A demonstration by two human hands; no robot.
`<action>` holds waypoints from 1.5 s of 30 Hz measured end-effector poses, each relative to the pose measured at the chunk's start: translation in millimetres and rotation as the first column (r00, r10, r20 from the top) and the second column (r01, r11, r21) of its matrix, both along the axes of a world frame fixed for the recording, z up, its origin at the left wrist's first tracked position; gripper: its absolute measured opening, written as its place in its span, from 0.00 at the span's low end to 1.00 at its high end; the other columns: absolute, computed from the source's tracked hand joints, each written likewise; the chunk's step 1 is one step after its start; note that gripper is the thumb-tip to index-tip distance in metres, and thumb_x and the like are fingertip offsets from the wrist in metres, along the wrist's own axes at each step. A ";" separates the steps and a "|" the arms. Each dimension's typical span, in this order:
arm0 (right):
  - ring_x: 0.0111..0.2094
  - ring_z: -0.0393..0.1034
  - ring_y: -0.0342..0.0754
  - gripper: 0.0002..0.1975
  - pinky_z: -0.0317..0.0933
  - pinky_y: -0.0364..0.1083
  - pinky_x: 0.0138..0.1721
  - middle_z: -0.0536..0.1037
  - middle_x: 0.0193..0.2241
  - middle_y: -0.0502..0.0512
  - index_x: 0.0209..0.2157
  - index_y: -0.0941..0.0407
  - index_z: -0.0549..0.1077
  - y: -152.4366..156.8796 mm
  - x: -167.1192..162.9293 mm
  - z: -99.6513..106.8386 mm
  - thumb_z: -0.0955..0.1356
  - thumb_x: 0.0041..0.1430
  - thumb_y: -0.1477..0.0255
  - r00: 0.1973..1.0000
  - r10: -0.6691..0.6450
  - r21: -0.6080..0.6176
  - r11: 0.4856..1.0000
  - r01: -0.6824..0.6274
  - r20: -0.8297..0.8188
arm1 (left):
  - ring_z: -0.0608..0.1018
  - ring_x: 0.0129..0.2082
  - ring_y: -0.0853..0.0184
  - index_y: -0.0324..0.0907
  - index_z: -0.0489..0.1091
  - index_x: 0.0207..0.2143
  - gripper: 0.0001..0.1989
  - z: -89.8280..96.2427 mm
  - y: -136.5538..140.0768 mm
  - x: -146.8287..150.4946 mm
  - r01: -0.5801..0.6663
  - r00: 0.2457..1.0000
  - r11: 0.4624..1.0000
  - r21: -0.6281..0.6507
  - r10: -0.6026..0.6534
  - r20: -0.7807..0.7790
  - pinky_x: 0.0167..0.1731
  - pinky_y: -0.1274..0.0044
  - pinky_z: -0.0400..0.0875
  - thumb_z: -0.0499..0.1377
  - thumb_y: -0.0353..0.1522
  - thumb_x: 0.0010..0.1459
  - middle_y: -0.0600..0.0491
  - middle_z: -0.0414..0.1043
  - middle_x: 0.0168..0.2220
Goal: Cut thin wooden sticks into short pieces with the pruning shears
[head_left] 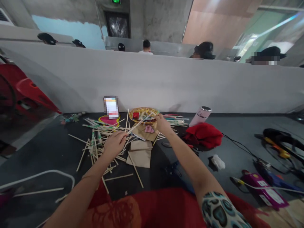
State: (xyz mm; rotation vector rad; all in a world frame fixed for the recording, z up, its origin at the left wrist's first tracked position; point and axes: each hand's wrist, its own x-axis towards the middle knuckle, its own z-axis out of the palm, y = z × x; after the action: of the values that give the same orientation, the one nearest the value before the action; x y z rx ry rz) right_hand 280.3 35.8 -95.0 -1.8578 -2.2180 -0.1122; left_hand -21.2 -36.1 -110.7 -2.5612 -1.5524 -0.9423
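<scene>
Cream-coloured, a thin stick (140,122) slants across the centre of the frame, its lower end pinched by the left hand (116,142), while the right hand (162,124) curls near the basket (142,108), its grip impossible to tell.

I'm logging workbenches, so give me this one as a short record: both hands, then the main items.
Left hand: holds a thin stick
Right hand: beside the basket; grip unclear
Basket contents: include a red spool
Loose sticks: heaped around the left hand
Bottle: pink, behind the red cloth
</scene>
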 end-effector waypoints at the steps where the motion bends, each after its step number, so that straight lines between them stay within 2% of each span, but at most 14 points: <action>1: 0.53 0.63 0.55 0.24 0.63 0.51 0.48 0.59 0.58 0.66 0.59 0.56 0.59 -7.3 -3.3 4.9 0.60 0.60 0.78 0.999 0.035 0.030 0.999 -0.035 0.000 | 0.74 0.48 0.62 0.45 0.73 0.43 0.13 -2.9 -4.3 -2.6 0.018 1.000 1.000 0.007 -0.018 0.019 0.51 0.71 0.66 0.50 0.32 0.62 0.50 0.76 0.45; 5: 0.62 0.48 0.53 0.27 0.48 0.53 0.61 0.56 0.61 0.60 0.62 0.55 0.56 -40.1 -34.5 24.4 0.61 0.61 0.76 0.973 0.230 0.126 0.965 -0.232 0.024 | 0.74 0.49 0.63 0.45 0.75 0.42 0.13 -11.8 -17.8 -13.9 0.084 0.995 0.995 0.044 -0.086 0.042 0.53 0.70 0.66 0.51 0.32 0.62 0.50 0.76 0.45; 8: 0.64 0.42 0.55 0.32 0.41 0.55 0.63 0.54 0.63 0.59 0.64 0.55 0.51 -60.2 -66.0 35.5 0.64 0.60 0.72 0.896 0.437 0.257 0.859 -0.442 0.079 | 0.75 0.48 0.64 0.45 0.75 0.41 0.13 -14.7 -29.6 -22.9 0.136 0.991 0.989 0.055 -0.136 0.000 0.55 0.68 0.64 0.51 0.31 0.63 0.50 0.76 0.45; 10: 0.64 0.41 0.57 0.29 0.39 0.58 0.63 0.56 0.63 0.57 0.62 0.52 0.57 -68.9 -83.2 40.1 0.67 0.59 0.69 0.831 0.534 0.279 0.783 -0.556 0.156 | 0.75 0.48 0.64 0.45 0.74 0.41 0.12 -15.2 -39.5 -29.0 0.174 0.984 0.984 0.033 -0.173 -0.034 0.55 0.67 0.63 0.51 0.30 0.63 0.50 0.76 0.46; 12: 0.64 0.42 0.58 0.18 0.38 0.61 0.62 0.62 0.60 0.54 0.53 0.50 0.68 -74.8 -94.6 42.2 0.66 0.61 0.68 0.789 0.571 0.206 0.763 -0.612 0.229 | 0.74 0.49 0.62 0.44 0.72 0.43 0.12 -15.3 -49.4 -34.7 0.197 0.979 0.980 -0.011 -0.197 -0.058 0.55 0.66 0.63 0.51 0.29 0.62 0.50 0.75 0.47; 13: 0.63 0.45 0.57 0.12 0.39 0.61 0.61 0.66 0.57 0.53 0.48 0.50 0.71 -77.6 -98.2 42.4 0.64 0.63 0.69 0.775 0.579 0.150 0.768 -0.623 0.254 | 0.74 0.49 0.62 0.44 0.71 0.45 0.12 -15.4 -53.8 -37.3 0.197 0.978 0.980 -0.032 -0.199 -0.063 0.55 0.65 0.63 0.51 0.29 0.62 0.49 0.75 0.47; 15: 0.58 0.56 0.55 0.10 0.45 0.58 0.58 0.72 0.50 0.54 0.42 0.52 0.73 -84.9 -102.3 41.6 0.61 0.65 0.71 0.764 0.582 0.047 0.786 -0.616 0.278 | 0.73 0.49 0.61 0.43 0.67 0.50 0.15 -16.0 -60.8 -41.8 0.181 0.981 0.981 -0.062 -0.185 -0.065 0.55 0.64 0.62 0.51 0.28 0.61 0.48 0.74 0.48; 18: 0.46 0.67 0.52 0.11 0.55 0.53 0.50 0.76 0.41 0.58 0.42 0.55 0.72 -104.0 -103.8 40.1 0.60 0.66 0.72 0.780 0.562 -0.020 0.815 -0.580 0.275 | 0.72 0.50 0.60 0.41 0.63 0.56 0.22 -18.4 -65.8 -46.3 0.176 0.981 0.982 -0.074 -0.181 -0.064 0.55 0.64 0.63 0.50 0.24 0.58 0.46 0.72 0.50; 27: 0.39 0.73 0.52 0.13 0.63 0.47 0.37 0.77 0.38 0.59 0.43 0.54 0.70 -181.7 -113.4 29.2 0.56 0.68 0.70 0.919 0.343 -0.079 0.939 -0.334 0.195 | 0.73 0.49 0.62 0.45 0.72 0.48 0.17 -26.3 -63.5 -53.4 0.234 0.968 0.963 -0.135 -0.243 -0.055 0.47 0.71 0.71 0.49 0.28 0.61 0.47 0.69 0.51; 31: 0.36 0.75 0.51 0.14 0.65 0.46 0.33 0.78 0.39 0.60 0.44 0.54 0.69 -199.8 -122.7 18.8 0.55 0.68 0.68 0.961 0.237 -0.127 0.967 -0.220 0.143 | 0.72 0.51 0.61 0.45 0.73 0.47 0.15 -26.6 -66.8 -58.5 0.266 0.957 0.951 -0.155 -0.279 -0.072 0.50 0.69 0.69 0.50 0.30 0.62 0.46 0.70 0.51; 35: 0.36 0.76 0.51 0.14 0.66 0.47 0.33 0.78 0.39 0.59 0.45 0.54 0.69 -208.4 -131.3 10.8 0.56 0.68 0.68 0.975 0.203 -0.180 0.966 -0.184 0.093 | 0.69 0.54 0.62 0.49 0.71 0.50 0.17 -26.0 -72.8 -62.0 0.299 0.931 0.943 -0.148 -0.322 -0.171 0.56 0.67 0.62 0.53 0.29 0.61 0.49 0.69 0.53; 40: 0.38 0.75 0.49 0.12 0.66 0.46 0.38 0.79 0.39 0.57 0.47 0.53 0.70 -208.3 -130.1 7.7 0.60 0.65 0.69 0.966 0.256 -0.248 0.939 -0.237 0.044 | 0.69 0.56 0.62 0.47 0.73 0.46 0.15 -27.0 -75.6 -67.8 0.300 0.913 0.945 -0.133 -0.325 -0.247 0.58 0.64 0.58 0.52 0.28 0.61 0.50 0.73 0.50; 43: 0.46 0.72 0.45 0.13 0.64 0.42 0.46 0.77 0.46 0.55 0.50 0.51 0.70 -186.1 -100.1 13.5 0.61 0.65 0.71 0.961 0.275 -0.258 0.932 -0.256 0.041 | 0.69 0.56 0.60 0.44 0.73 0.45 0.14 -27.5 -76.4 -77.0 0.269 0.923 0.956 -0.119 -0.291 -0.252 0.57 0.64 0.60 0.50 0.29 0.61 0.46 0.71 0.53; 45: 0.49 0.69 0.48 0.14 0.63 0.46 0.49 0.74 0.49 0.60 0.51 0.56 0.69 -162.0 -64.8 18.3 0.61 0.66 0.73 0.981 0.172 -0.244 0.959 -0.147 0.087 | 0.69 0.56 0.60 0.44 0.74 0.44 0.15 -26.5 -77.3 -84.0 0.231 0.927 0.966 -0.115 -0.254 -0.275 0.56 0.65 0.62 0.51 0.30 0.60 0.46 0.70 0.54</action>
State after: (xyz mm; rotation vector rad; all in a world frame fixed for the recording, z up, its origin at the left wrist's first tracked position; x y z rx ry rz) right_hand 215.5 -126.2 -76.7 -1.8144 -2.5435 0.0879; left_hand -105.2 -113.4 -137.2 -2.8375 -1.2418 -0.4890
